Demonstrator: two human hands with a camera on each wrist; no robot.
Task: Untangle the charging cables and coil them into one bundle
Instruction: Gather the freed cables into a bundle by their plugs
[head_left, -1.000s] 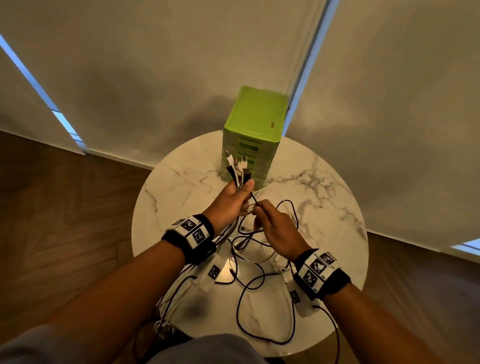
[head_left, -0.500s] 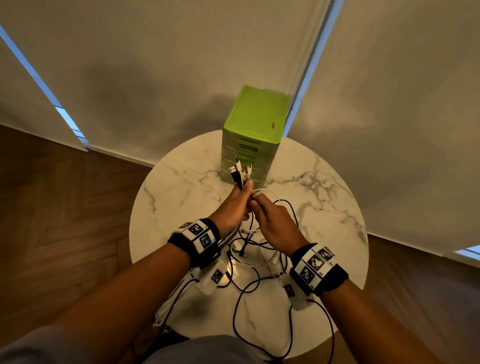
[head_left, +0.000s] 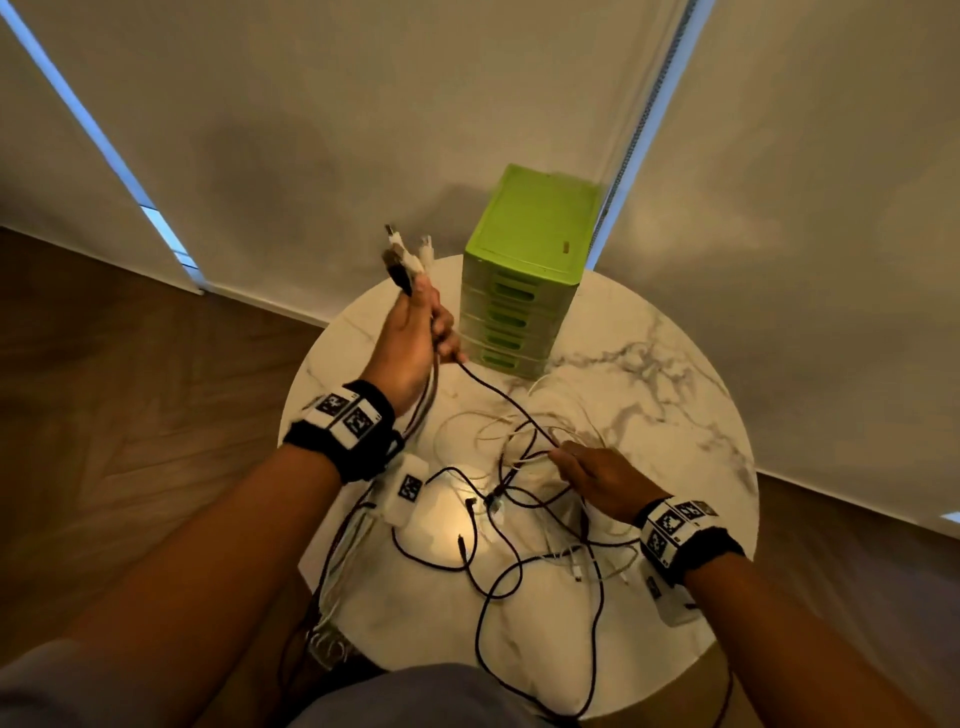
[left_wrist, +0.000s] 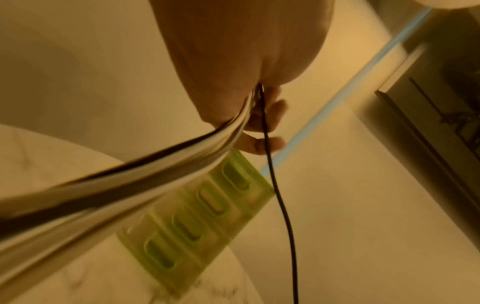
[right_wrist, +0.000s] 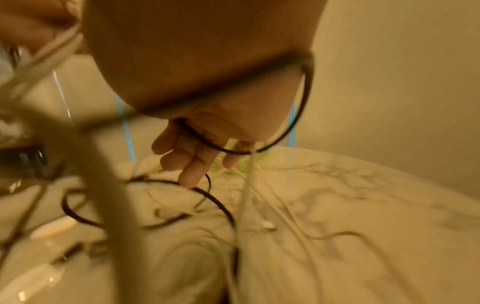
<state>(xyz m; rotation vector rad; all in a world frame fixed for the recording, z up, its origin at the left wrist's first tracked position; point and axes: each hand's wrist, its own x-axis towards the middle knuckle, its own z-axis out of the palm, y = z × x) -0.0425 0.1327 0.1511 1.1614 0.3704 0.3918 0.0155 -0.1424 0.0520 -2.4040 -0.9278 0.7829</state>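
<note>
My left hand (head_left: 410, 338) is raised above the table's far left and grips a bundle of black and white cables (left_wrist: 155, 164), with the plug ends (head_left: 402, 257) sticking up out of the fist. One black cable (head_left: 498, 397) runs from that fist down to my right hand (head_left: 597, 475). The right hand sits low over the tangle of loose cables (head_left: 519, 483) in the middle of the round marble table (head_left: 649, 374). In the right wrist view the black cable (right_wrist: 303, 102) passes through the curled fingers (right_wrist: 187, 160).
A green plastic drawer unit (head_left: 530, 234) stands at the table's far edge, just right of my left hand. Several cables hang over the table's near left edge (head_left: 332, 597). Pale blinds and wooden floor surround the table.
The hands were together near the drawer unit. The left hand has lifted up and left with the cable ends; the right has dropped back and right, drawing one black cable out between them.
</note>
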